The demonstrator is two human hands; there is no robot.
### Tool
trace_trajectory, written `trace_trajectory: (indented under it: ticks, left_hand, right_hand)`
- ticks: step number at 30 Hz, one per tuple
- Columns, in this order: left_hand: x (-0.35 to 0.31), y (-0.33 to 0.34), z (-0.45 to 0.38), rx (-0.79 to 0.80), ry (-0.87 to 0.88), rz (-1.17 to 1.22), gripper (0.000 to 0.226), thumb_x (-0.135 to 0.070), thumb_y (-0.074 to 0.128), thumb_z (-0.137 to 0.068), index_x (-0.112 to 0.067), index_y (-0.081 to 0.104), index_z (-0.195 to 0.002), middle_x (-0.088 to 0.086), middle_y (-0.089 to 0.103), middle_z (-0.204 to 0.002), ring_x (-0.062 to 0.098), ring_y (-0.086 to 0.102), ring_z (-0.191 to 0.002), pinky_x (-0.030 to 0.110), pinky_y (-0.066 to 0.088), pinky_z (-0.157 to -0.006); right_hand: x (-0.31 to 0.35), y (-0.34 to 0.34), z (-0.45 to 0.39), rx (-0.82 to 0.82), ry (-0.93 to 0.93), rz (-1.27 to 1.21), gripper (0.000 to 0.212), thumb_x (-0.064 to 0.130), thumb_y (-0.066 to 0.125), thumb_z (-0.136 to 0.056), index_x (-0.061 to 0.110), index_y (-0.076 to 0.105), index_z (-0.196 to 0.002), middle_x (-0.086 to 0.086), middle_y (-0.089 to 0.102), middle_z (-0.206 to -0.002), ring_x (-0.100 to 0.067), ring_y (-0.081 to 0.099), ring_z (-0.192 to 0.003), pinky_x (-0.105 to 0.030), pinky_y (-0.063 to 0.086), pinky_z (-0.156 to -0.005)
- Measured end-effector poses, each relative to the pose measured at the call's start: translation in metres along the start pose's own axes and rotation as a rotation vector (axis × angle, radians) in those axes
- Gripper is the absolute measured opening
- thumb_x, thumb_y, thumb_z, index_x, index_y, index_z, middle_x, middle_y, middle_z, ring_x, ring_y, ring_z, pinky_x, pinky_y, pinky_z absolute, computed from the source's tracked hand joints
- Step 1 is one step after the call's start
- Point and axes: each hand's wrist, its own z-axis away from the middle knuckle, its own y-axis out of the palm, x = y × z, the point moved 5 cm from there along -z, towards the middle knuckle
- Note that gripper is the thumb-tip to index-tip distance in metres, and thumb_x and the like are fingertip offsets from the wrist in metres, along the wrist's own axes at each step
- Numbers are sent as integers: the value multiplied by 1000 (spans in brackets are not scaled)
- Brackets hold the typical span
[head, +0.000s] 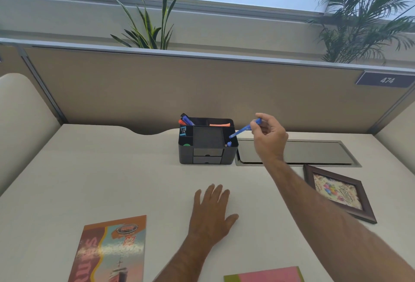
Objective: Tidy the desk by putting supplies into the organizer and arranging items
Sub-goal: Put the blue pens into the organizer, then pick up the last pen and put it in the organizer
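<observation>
A black desk organizer [186, 156] stands at the back of the desk, with markers in its rear left slot, orange sticky notes at the rear right and small items in the side slots. My right hand [268, 135] pinches a blue pen [243, 129] tilted down to the left, its tip over the organizer's right front slot. Flat on the desk in front of the organizer lies my left hand [212, 211], fingers spread, holding nothing.
A dark-framed picture [339, 192] lies flat at the right. An illustrated booklet [110, 250] is at the front left and a pink pad [267, 276] at the front edge. A metal cable hatch [314, 153] sits right of the organizer. A partition wall rises behind.
</observation>
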Motion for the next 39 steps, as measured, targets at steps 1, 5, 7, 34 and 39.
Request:
trace_trajectory:
  ticks: [1,5,7,34,39]
  left_hand:
    - [6,9,4,35,-33,-19,70,-69,37,-81,-21,63,-125,5,60,-134,27,56,-125,56,35,-103]
    - [22,27,22,132,-147,-35,81,-76,27,-87,-19,50,-140,11,42,-150,30,41,-138,64,19,-108]
    - [23,28,24,163,-163,-28,82,-77,27,-87,-20,48,-142,10,39,-152,29,37,-140,65,19,-108]
    - [26,22,48,105,-192,-78,79,-76,16,-89,-30,16,-154,2,8,-163,21,2,-150,54,-5,-117]
    - [26,17,64,141,-216,-80,78,-73,13,-90,-31,10,-155,2,4,-164,21,-2,-150,54,-4,-118]
  right_hand:
    - [0,3,2,17,-19,37,21,6,70,-84,15,73,-103,0,72,-84,-2,68,-76,-31,60,-79]
    - [-9,17,10,155,-69,227,24,6,69,-83,14,74,-105,1,74,-84,-10,70,-78,-35,58,-80]
    - [-16,25,14,238,-86,330,24,7,68,-84,13,75,-106,-2,75,-87,-16,71,-80,-37,57,-81]
    - [-8,-43,133,814,47,412,11,24,77,-81,23,74,-91,11,71,-80,-5,64,-69,-17,49,-68]
    - [3,-77,226,1293,-6,494,18,37,78,-73,23,73,-84,8,69,-74,-7,64,-69,-26,54,-68]
